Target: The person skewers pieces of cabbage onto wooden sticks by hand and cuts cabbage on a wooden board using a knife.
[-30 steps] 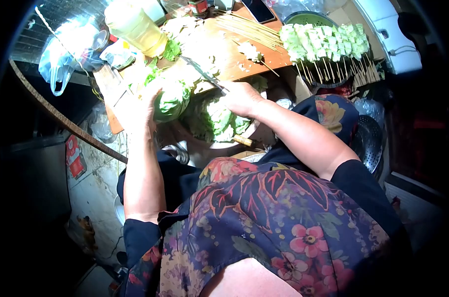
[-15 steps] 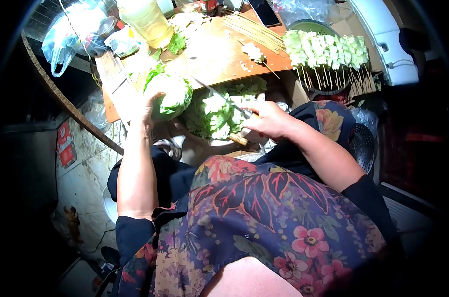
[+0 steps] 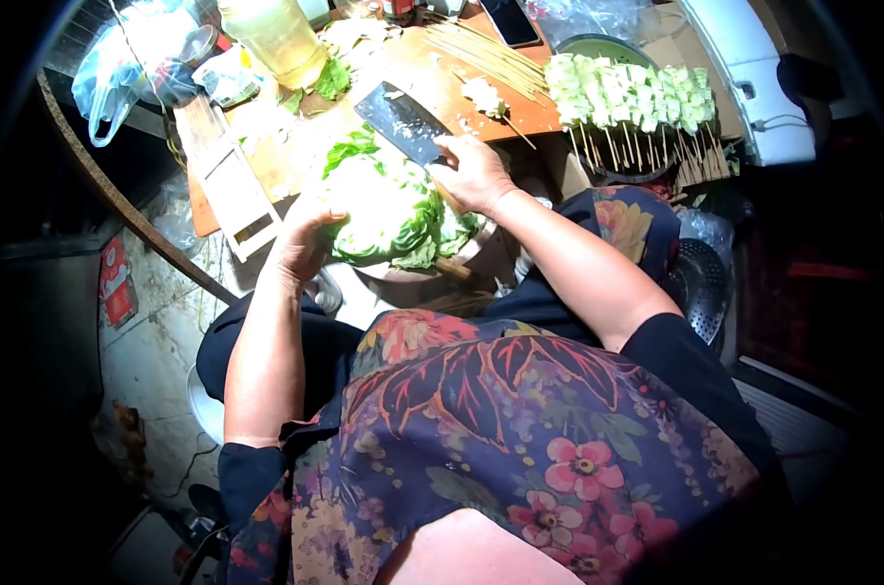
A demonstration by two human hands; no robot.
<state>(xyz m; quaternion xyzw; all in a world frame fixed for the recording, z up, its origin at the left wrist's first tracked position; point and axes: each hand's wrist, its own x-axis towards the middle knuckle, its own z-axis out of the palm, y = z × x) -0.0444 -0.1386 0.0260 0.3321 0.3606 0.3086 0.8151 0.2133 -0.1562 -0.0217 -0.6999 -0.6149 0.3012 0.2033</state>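
My left hand (image 3: 307,237) grips a pale green cabbage (image 3: 376,207) from its left side, thumb on top. In my right hand (image 3: 474,175) is a cleaver (image 3: 399,121); its dark, broad blade is turned face up with small pale bits stuck to it. The blade lies just above the cabbage's upper right side, and I cannot tell if they touch. Loose cut leaves (image 3: 456,232) show at the right of the cabbage, in a container (image 3: 486,261) mostly hidden beneath it. A wooden handle (image 3: 453,268) sticks out at the container's front.
On the orange board (image 3: 418,73) lie bare wooden skewers (image 3: 486,58), one skewer with white pieces (image 3: 484,97) and a phone (image 3: 510,19). Skewered green pieces (image 3: 632,93) rest on a pot at the right. A jug of yellow liquid (image 3: 276,44) stands back left.
The cabbage has moved right, over the loose leaves, with my left hand. My right hand has risen and turned the cleaver, so its broad face now shows. The whole view has shifted slightly.
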